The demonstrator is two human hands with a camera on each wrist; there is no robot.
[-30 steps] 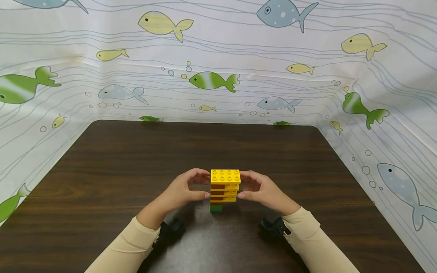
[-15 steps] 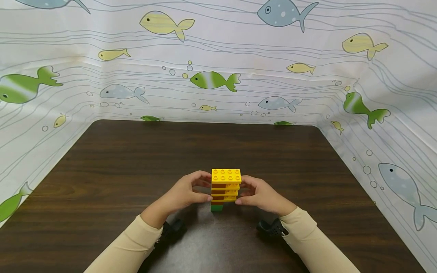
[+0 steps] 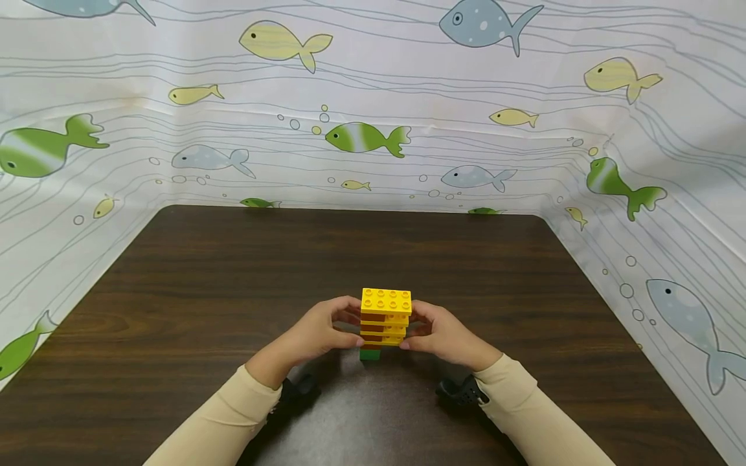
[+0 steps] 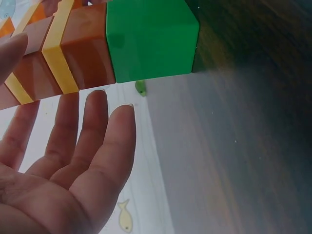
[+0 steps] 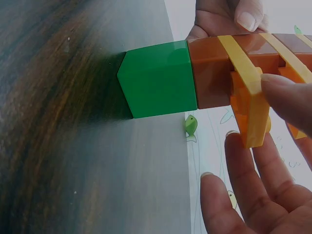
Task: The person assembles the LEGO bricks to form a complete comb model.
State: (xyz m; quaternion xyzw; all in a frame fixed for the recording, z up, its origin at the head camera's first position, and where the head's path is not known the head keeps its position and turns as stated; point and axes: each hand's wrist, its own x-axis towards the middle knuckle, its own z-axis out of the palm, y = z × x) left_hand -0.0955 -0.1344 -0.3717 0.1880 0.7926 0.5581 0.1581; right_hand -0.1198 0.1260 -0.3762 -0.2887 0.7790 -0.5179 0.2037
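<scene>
A tower of toy building bricks (image 3: 386,301) stands upright on the table. Its base is a green brick (image 4: 151,41), and above that brown bricks (image 5: 210,73) alternate with thin yellow plates (image 5: 256,109) that stick out to the right. A studded yellow plate caps the top. From the left, my left hand (image 3: 317,333) holds the tower, thumb at the front and fingers behind. My right hand (image 3: 449,336) holds it from the right, its thumb on the edge of a lower yellow plate. In the head view the tower hides the fingertips behind it.
The dark wood-grain table (image 3: 233,259) spreads around the tower. A white fish-print sheet (image 3: 373,84) rises along its back and sides. Black wrist cameras (image 3: 460,390) sit under both wrists, near the tabletop.
Both hands have come in closer to the tower and slid slightly lower along it. The right thumb has moved down to a lower plate. The top plate now looks turned a little.
</scene>
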